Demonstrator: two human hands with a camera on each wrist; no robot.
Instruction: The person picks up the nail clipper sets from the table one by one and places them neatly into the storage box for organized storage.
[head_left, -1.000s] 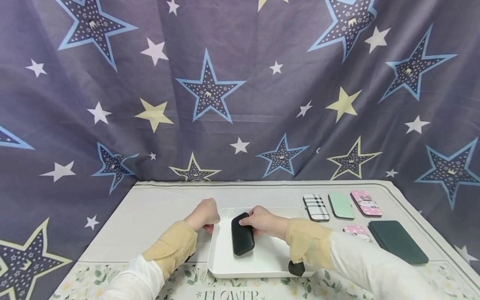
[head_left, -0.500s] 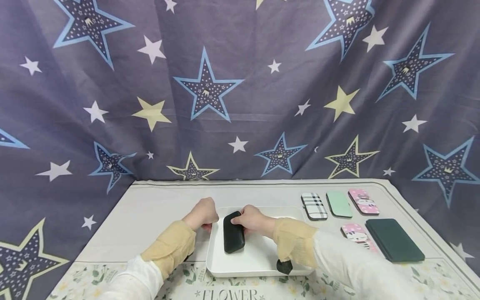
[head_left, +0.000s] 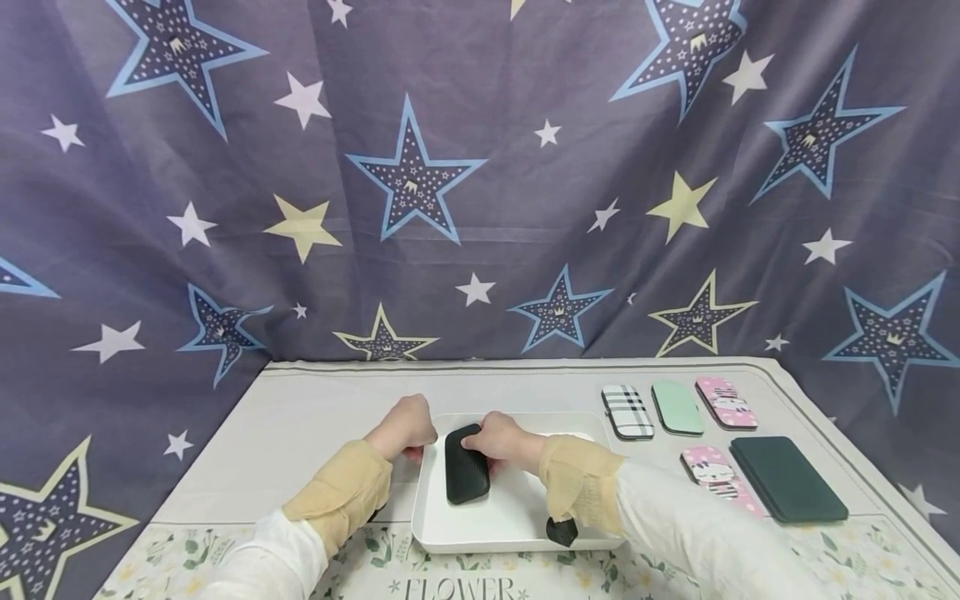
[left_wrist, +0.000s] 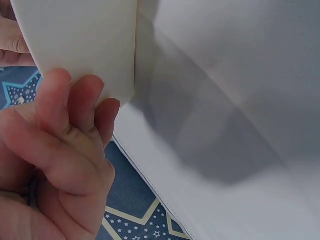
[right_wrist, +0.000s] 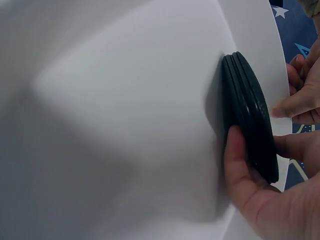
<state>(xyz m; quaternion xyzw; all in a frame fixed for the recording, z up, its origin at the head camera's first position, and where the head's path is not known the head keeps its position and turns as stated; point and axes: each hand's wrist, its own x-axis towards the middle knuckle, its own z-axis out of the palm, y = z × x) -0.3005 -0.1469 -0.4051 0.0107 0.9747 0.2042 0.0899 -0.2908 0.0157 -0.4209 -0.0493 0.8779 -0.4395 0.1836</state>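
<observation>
Black case (head_left: 467,468) and right grip (head_left: 504,438) shifted left, nearer pink case (head_left: 717,477) less covered

1. Left arm (head_left: 318,508) extended from bottom left.
2. Left hand (head_left: 405,425) held at lower centre, knuckles up, fingers (left_wrist: 52,95) bent, pinched.
3. Right arm (head_left: 663,504) extended from bottom right.
4. Right hand (head_left: 501,437) set just right of left, thumb (right_wrist: 238,162) in front, fingers (right_wrist: 297,146) behind, grip pinched.

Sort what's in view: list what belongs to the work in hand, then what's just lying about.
Seemingly in the job:
black case, gripped by the right hand
white tray, held at its side by the left hand

Apparently just lying about, untouched:
plaid case
mint green case
back pink case
front pink case
dark green flat case
</observation>
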